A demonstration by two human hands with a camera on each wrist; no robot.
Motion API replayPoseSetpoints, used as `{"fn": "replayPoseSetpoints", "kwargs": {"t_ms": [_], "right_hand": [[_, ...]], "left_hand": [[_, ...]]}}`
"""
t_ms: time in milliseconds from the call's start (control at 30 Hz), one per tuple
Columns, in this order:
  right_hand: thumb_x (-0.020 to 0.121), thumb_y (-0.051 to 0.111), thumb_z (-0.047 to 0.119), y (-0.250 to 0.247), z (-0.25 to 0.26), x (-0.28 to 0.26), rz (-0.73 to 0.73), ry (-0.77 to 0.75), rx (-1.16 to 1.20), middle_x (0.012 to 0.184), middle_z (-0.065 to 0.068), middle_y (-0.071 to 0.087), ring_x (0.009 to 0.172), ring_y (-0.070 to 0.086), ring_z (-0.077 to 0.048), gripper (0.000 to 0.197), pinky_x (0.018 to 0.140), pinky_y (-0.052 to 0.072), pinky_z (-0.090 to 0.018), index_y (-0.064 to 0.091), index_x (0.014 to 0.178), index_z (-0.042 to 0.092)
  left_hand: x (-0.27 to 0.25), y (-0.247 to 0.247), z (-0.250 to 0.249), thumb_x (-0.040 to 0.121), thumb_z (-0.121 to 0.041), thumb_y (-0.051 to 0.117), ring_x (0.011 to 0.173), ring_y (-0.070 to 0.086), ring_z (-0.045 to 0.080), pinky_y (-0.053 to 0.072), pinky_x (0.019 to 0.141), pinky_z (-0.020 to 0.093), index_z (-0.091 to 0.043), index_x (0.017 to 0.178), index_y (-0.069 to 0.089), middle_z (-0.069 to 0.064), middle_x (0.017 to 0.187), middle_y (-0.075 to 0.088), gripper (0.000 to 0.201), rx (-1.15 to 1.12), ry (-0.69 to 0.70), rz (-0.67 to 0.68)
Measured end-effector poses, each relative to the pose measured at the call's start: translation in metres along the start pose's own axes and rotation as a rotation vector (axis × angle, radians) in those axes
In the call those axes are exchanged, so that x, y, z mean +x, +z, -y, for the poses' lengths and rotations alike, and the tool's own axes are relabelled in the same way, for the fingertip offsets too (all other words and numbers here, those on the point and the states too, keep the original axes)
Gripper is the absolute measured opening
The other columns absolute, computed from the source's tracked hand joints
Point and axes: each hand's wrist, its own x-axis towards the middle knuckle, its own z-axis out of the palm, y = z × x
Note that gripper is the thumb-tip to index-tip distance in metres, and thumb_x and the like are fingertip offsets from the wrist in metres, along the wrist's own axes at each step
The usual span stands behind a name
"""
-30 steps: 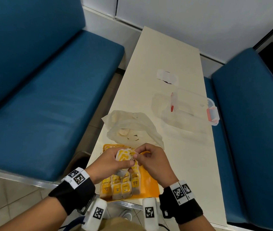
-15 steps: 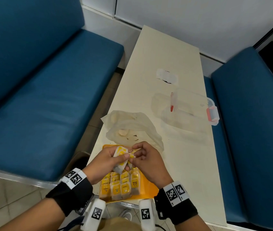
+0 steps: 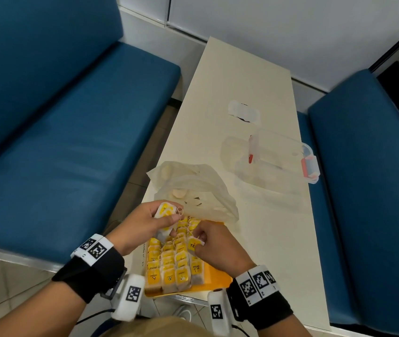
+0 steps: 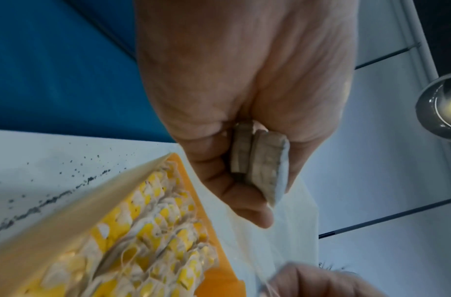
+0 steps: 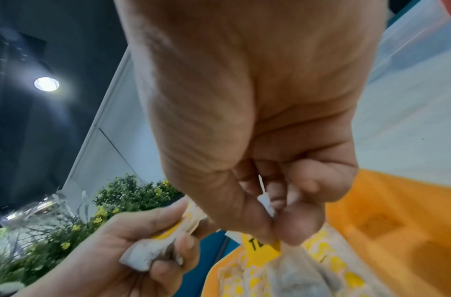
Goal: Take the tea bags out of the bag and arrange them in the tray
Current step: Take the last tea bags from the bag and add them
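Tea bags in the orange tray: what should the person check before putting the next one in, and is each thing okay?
1. Right hand pinches a yellow-tagged tea bag firmly: ok.
2. Left hand grips the spare paper tea bags: ok.
3. Orange plastic tray has free room on its right side: ok.
4. Strings untangled between the held bags: cannot tell.
5. Rows of tea bags already in the tray stand neatly: ok.
6. Crumpled clear plastic bag emptied: cannot tell.
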Motion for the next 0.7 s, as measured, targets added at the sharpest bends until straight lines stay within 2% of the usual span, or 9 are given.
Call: {"fn": "replayPoseSetpoints", "kwargs": {"t_ms": [100, 167, 267, 333, 433, 500, 600, 700], "right_hand": [[0.08, 0.066, 0.014, -0.01, -0.009, -0.005, -0.031, 0.03, 0.036, 0.081, 0.009, 0.062, 0.07, 0.057, -0.003, 0.012, 0.064, 0.045, -0.02, 0.064, 0.085, 0.025], [0.082, 0.069, 0.016, -0.015, -0.013, -0.009, -0.036, 0.054, 0.119, 0.074, 0.01, 0.062, 0.063, 0.062, -0.003, 0.012, 0.061, 0.046, -0.017, 0.062, 0.079, 0.025], [0.084, 0.064, 0.007, -0.02, -0.012, -0.015, 0.0, 0.068, 0.247, 0.073, -0.003, 0.07, 0.057, 0.068, -0.009, 0.009, 0.053, 0.042, -0.015, 0.063, 0.085, 0.017], [0.085, 0.061, 0.005, -0.021, -0.008, -0.017, 0.007, 0.06, 0.312, 0.072, -0.012, 0.073, 0.057, 0.066, -0.01, 0.009, 0.055, 0.044, -0.022, 0.062, 0.09, 0.012], [0.084, 0.061, 0.003, -0.02, -0.004, -0.016, -0.02, 0.046, 0.384, 0.069, -0.013, 0.073, 0.058, 0.064, -0.015, 0.009, 0.057, 0.046, -0.031, 0.061, 0.09, 0.009], [0.084, 0.062, 0.001, -0.019, -0.001, -0.016, -0.041, 0.049, 0.438, 0.071, -0.018, 0.072, 0.058, 0.064, -0.018, 0.009, 0.055, 0.046, -0.033, 0.061, 0.09, 0.007], [0.084, 0.064, -0.001, -0.017, 0.002, -0.019, -0.069, 0.033, 0.482, 0.076, -0.025, 0.07, 0.054, 0.063, -0.013, 0.006, 0.052, 0.047, -0.03, 0.061, 0.088, 0.004], [0.083, 0.065, -0.001, -0.016, -0.004, -0.02, -0.073, 0.027, 0.466, 0.075, -0.022, 0.07, 0.061, 0.068, -0.019, 0.007, 0.053, 0.046, -0.028, 0.061, 0.085, 0.005]], "left_hand": [[-0.003, -0.009, -0.001, 0.092, -0.02, 0.074, 0.086, 0.074, 0.023, 0.057, 0.064, 0.023, -0.02, 0.109, 0.075, 0.002, 0.092, 0.078, 0.017, 0.094, 0.017, -0.079], [-0.006, -0.01, 0.002, 0.091, -0.021, 0.076, 0.082, 0.073, 0.017, 0.055, 0.063, 0.022, -0.024, 0.105, 0.076, -0.003, 0.087, 0.077, 0.015, 0.212, 0.034, -0.066], [-0.009, 0.005, 0.006, 0.087, -0.021, 0.081, 0.084, 0.075, 0.017, 0.06, 0.066, 0.027, -0.027, 0.107, 0.075, -0.002, 0.096, 0.078, 0.022, 0.322, 0.039, 0.04], [-0.01, 0.016, 0.009, 0.084, -0.022, 0.084, 0.083, 0.075, 0.016, 0.063, 0.066, 0.032, -0.029, 0.108, 0.075, -0.002, 0.099, 0.076, 0.027, 0.384, 0.056, 0.079], [-0.01, 0.028, 0.014, 0.082, -0.021, 0.086, 0.078, 0.075, 0.015, 0.057, 0.054, 0.026, -0.028, 0.105, 0.074, -0.001, 0.095, 0.075, 0.027, 0.399, 0.059, 0.076], [-0.011, 0.033, 0.016, 0.084, -0.02, 0.084, 0.071, 0.074, 0.013, 0.054, 0.051, 0.022, -0.027, 0.101, 0.072, 0.001, 0.088, 0.074, 0.022, 0.407, 0.066, 0.039], [-0.012, 0.033, 0.016, 0.084, -0.022, 0.084, 0.065, 0.07, 0.011, 0.052, 0.05, 0.022, -0.026, 0.097, 0.072, 0.001, 0.079, 0.072, 0.018, 0.403, 0.074, 0.014], [-0.011, 0.027, 0.015, 0.085, -0.021, 0.083, 0.066, 0.071, 0.013, 0.056, 0.052, 0.028, -0.026, 0.096, 0.073, 0.003, 0.08, 0.074, 0.016, 0.43, 0.079, 0.042]]}}
